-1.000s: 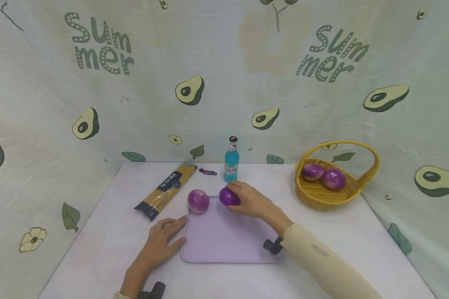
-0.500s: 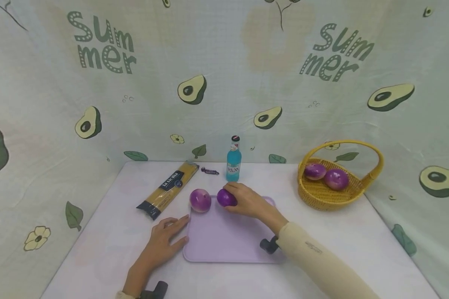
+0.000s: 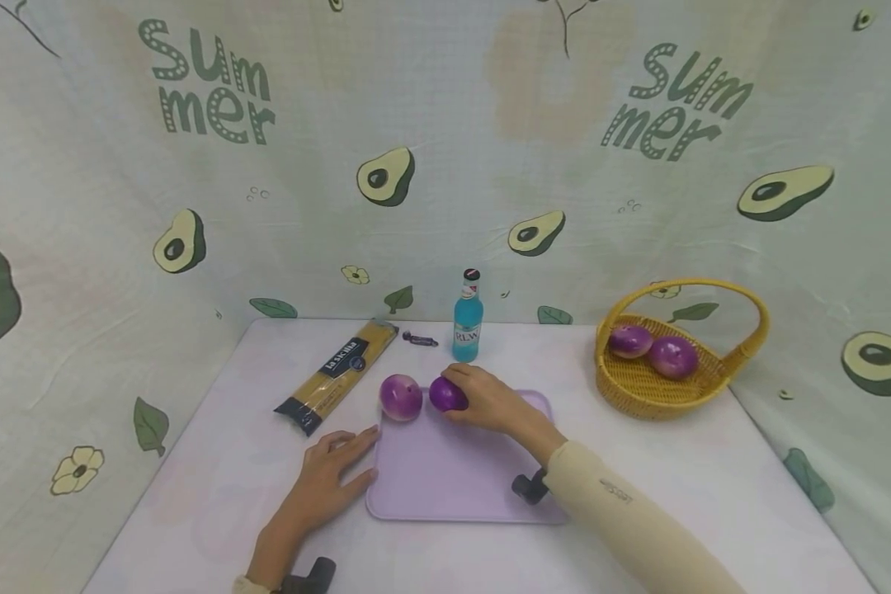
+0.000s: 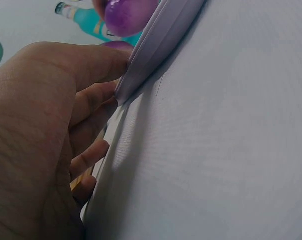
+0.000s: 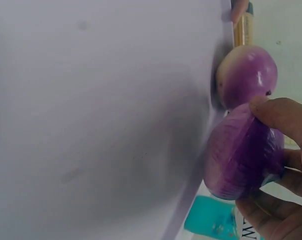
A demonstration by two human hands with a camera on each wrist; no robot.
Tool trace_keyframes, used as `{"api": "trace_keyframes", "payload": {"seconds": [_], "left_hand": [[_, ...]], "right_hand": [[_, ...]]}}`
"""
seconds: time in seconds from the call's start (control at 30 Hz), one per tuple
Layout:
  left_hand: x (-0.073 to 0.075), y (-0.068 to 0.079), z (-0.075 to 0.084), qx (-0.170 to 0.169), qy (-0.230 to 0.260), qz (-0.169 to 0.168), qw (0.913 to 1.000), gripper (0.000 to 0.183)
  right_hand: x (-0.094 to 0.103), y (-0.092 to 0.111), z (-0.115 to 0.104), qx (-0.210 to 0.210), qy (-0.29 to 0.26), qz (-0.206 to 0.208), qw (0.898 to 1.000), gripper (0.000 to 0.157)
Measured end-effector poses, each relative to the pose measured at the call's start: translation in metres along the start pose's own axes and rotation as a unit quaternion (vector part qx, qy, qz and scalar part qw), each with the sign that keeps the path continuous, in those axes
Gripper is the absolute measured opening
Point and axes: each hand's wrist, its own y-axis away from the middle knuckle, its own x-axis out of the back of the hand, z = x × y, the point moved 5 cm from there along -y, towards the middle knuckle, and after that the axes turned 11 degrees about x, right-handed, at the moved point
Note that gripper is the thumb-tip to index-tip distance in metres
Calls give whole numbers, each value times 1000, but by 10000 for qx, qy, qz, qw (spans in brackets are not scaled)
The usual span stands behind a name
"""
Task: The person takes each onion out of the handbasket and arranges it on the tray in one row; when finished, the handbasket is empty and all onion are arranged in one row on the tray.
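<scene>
My right hand (image 3: 483, 398) grips a dark purple onion (image 3: 447, 394) over the far part of a lilac tray (image 3: 460, 478). In the right wrist view, thumb and fingers curl round this onion (image 5: 243, 155). Close to its left, a purple-and-white onion-like ball (image 3: 401, 398) sits at the tray's far left corner. My left hand (image 3: 327, 483) lies at the tray's left edge, fingers extended. Its thumb and forefinger touch the tray rim (image 4: 158, 47) in the left wrist view.
A blue bottle (image 3: 468, 322) stands behind the tray. To its left lie a small dark wrapped sweet (image 3: 420, 339) and a spaghetti packet (image 3: 341, 371). On the right is a yellow wicker basket (image 3: 638, 404) with a tall handle, holding two purple balls (image 3: 673, 357).
My right hand has shifted slightly left with the onion, closer to the purple-and-white ball. The left hand keeps its place at the tray edge. The head view has drifted a little.
</scene>
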Motion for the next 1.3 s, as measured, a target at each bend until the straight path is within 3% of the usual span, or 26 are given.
{"api": "trace_keyframes", "payload": {"seconds": [0.37,0.8,1.03,1.3], "left_hand": [[-11,-3,0,164,43,-211,9996,61],[-6,-2,7,62,-47,-40,10000,60],[-2,-2,7,100,-33,-175,9998,61],[0,0,4,48,-65,-104,9999,60]], "right_hand": [[-4,0,4,2,31,-99,9999,66],[-8,-4,2,-2,136,-162,9998,67],[-14,-5,0,-9,226,-297,9993,70],[-13,-1,3,104,386,-60,9992,78]]}}
